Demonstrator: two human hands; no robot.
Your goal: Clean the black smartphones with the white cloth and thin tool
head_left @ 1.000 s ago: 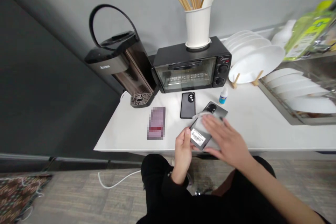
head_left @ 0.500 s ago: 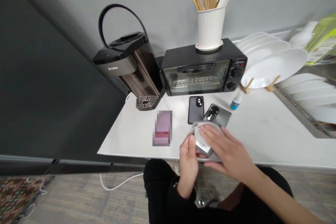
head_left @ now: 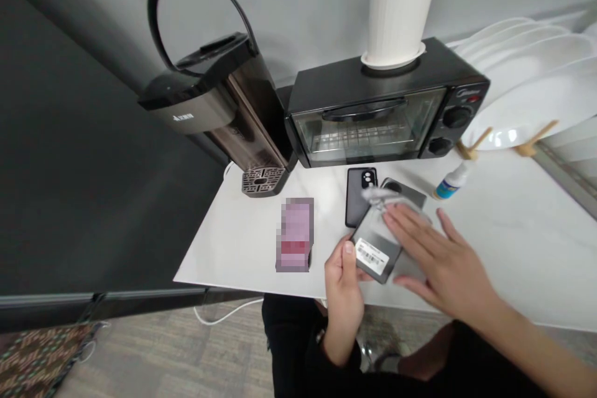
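A grey smartphone [head_left: 390,254] is held tilted over the counter, its back facing up, with a white barcode label near the lower end. My left hand [head_left: 344,286] grips its lower left edge, thumb on top. A pale grey cloth [head_left: 380,197] lies bunched across the phone's upper part and partly covers the camera. My right hand [head_left: 433,255] presses the cloth against the phone with fingers laid flat and thumb apart. Behind the phone lies a dark translucent phone case [head_left: 357,199]. To the left, a pink pixelated rectangular item [head_left: 296,233] rests on the counter.
On the white counter [head_left: 228,242] stand a hot water dispenser [head_left: 247,118] and a black toaster oven [head_left: 364,118] bearing a white cup [head_left: 398,12] of chopsticks. A small spray bottle [head_left: 451,181] and racked white plates [head_left: 536,99] are at right.
The cloth has shifted up the phone, uncovering more of its back and the whole label. The right hand has moved right in view. The view has come closer to the counter.
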